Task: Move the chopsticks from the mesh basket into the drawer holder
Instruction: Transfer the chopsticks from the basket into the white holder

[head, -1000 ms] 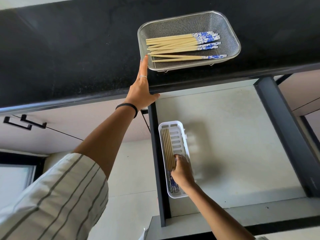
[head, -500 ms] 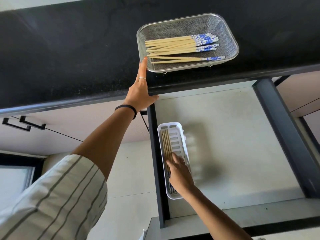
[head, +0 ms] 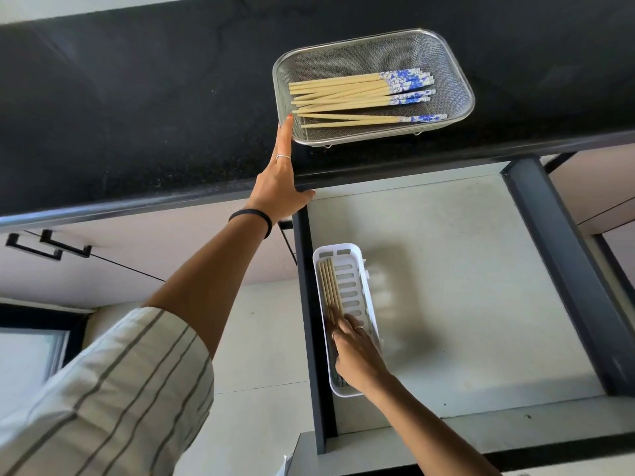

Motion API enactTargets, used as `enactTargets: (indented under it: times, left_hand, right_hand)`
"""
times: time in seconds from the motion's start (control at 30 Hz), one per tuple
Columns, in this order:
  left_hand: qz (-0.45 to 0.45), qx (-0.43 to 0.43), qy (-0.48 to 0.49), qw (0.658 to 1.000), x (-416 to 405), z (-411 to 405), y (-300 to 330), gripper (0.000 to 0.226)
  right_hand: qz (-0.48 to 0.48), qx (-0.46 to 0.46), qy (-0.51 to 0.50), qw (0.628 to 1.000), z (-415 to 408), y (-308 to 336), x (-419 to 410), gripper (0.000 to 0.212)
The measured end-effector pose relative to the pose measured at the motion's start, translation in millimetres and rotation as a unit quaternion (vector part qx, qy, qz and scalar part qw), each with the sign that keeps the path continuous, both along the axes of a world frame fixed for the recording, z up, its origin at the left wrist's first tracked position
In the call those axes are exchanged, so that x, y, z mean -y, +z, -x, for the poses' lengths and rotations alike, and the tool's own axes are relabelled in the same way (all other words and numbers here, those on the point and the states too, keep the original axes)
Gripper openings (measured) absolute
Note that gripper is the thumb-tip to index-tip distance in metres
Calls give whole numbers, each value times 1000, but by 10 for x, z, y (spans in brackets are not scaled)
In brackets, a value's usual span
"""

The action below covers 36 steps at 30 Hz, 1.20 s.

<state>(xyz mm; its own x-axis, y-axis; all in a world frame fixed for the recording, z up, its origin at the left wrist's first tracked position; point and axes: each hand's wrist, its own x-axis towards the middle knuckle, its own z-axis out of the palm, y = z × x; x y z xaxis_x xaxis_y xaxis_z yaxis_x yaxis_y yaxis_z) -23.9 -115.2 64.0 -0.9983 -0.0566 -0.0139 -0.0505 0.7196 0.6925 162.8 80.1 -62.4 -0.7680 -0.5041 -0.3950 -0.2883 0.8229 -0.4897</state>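
A steel mesh basket [head: 450,60] sits on the black counter and holds several wooden chopsticks [head: 347,97] with blue-and-white handles. My left hand [head: 280,183] lies flat on the counter edge, one fingertip touching the basket's near left corner. In the open drawer a white slotted holder [head: 357,280] lies along the left wall with a few chopsticks [head: 330,286] in it. My right hand [head: 355,352] rests flat, fingers extended, on those chopsticks at the holder's near end, covering their handles.
The drawer floor [head: 464,286] is pale and bare to the right of the holder. Dark metal drawer walls [head: 563,269] run along both sides. Black cabinet handles [head: 48,247] show at the left below the black counter [head: 137,97].
My right hand has opened from a closed grip on the chopsticks in the holder to a flat hand laid over them, sliding slightly forward. My left hand has stayed put.
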Motion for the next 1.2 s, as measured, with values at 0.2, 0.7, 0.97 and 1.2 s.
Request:
enactTargets:
  times: [0.2, 0.7, 0.97, 1.2]
  left_hand:
    - [-3, -1, -2, 1000, -13, -17, 29, 121]
    - [2, 3, 0, 1000, -19, -36, 66, 120]
    - [1, 2, 0, 1000, -25, -30, 60, 120]
    - [5, -3, 3, 1000, -6, -21, 30, 121]
  right_hand:
    - [23, 60, -185, 981, 9, -16, 53, 61]
    - [110, 192, -289, 931, 194, -49, -11, 61]
    - [115, 163, -290, 936, 134, -69, 36, 57]
    - [169, 216, -385, 881, 174, -44, 53, 50]
